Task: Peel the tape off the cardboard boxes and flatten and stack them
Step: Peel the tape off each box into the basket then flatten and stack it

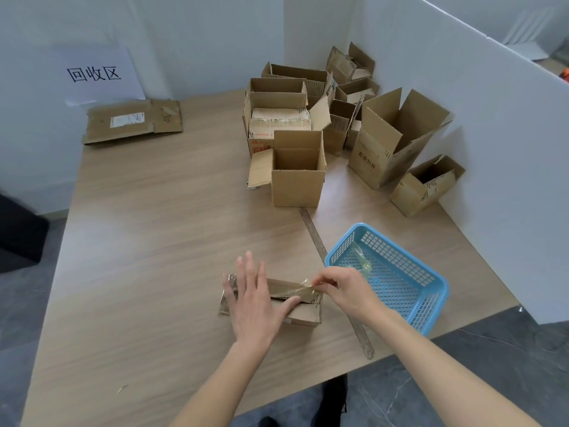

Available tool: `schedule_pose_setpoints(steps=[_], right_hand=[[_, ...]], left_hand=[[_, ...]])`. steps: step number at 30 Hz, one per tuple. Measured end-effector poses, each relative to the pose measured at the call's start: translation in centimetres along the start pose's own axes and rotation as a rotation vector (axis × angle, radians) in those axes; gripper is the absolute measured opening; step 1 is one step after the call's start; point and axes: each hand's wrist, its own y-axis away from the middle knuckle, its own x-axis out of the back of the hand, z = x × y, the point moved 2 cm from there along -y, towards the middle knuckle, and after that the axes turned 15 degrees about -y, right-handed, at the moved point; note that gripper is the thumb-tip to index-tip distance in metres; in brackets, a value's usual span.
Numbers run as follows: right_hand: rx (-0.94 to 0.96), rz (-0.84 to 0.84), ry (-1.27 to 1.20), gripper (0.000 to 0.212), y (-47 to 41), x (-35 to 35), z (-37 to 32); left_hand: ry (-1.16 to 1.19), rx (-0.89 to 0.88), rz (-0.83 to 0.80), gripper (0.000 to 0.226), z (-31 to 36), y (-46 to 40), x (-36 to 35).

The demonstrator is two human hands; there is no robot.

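Note:
A small flattened cardboard box [303,312] lies on the table's near middle. My left hand [257,300] presses flat on it, fingers straight and spread. My right hand [341,288] pinches a strip of clear tape [303,290] at the box's right end, the strip lifted partly off the top face. A flattened box pile [132,123] lies at the table's far left, below a paper sign. Several open upright boxes [297,177] stand at the back right.
A blue plastic basket [397,272] holding crumpled clear tape [363,260] sits just right of my right hand. White partition walls [492,124] close the right and back. A seam runs down the wooden table [147,241]. The table's near edge drops to grey floor.

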Motion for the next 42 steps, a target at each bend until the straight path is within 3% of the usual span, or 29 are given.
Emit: schedule_pose_setpoints(steps=[5, 12, 15, 20, 23, 33, 38, 42], right_hand=[[0.143, 0.145, 0.163, 0.009, 1.7, -1.5, -0.3], [0.180, 0.290, 0.217, 0.011, 3.2, -3.7, -0.9], [0.158, 0.206, 0.170, 0.012, 3.4, -3.5, -1.0], [0.045, -0.176, 0.136, 0.015, 1.5, -0.6, -1.6], [0.039, -0.279, 0.233, 0.018, -0.4, 0.2, -2.0], [0.176, -0.189, 0.375, 0.021, -3.5, -1.4, -4.3], [0.195, 0.135, 0.285, 0.019, -6.2, -0.3, -6.1], [0.205, 0.002, 0.376, 0.023, -7.1, -0.6, -6.0]], left_hand=[[0.159, 0.326, -0.116, 0.147, 0.9, 0.9, 0.7], [0.637, 0.591, -0.154, 0.138, 2.5, 3.3, -0.9], [0.990, 0.441, -0.122, 0.129, 2.2, 3.8, -2.1], [0.941, 0.127, -0.194, 0.129, -0.9, 1.9, -2.9], [0.939, 0.047, -0.237, 0.129, -1.4, 0.7, -2.8], [0.792, -0.250, -0.357, 0.102, -2.8, -2.7, -2.4], [0.693, -0.440, -0.458, 0.094, -1.8, -3.8, -1.8], [0.755, -0.346, -0.430, 0.097, -1.9, -3.9, -1.3]])
